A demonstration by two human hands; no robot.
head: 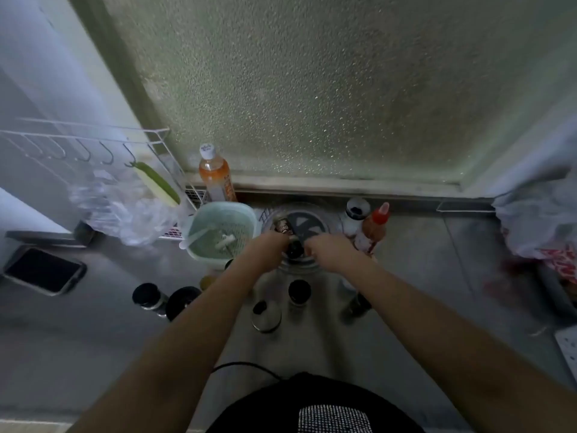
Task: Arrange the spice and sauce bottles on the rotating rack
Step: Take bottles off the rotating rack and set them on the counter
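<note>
Head view: both hands meet over the round clear-plastic rotating rack (318, 210) at the counter's back edge. Left hand (272, 242) grips a small dark-lidded spice jar (294, 249); whether the right hand (327, 249) holds anything cannot be told. Seat the jar upright inside the rim. Jar: short, cylindrical, black cap.

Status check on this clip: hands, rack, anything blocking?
Left hand and right hand over clear round rotating rack, grips unclear. Dark-capped jars wait on counter. Pale green basket crowds left.
</note>
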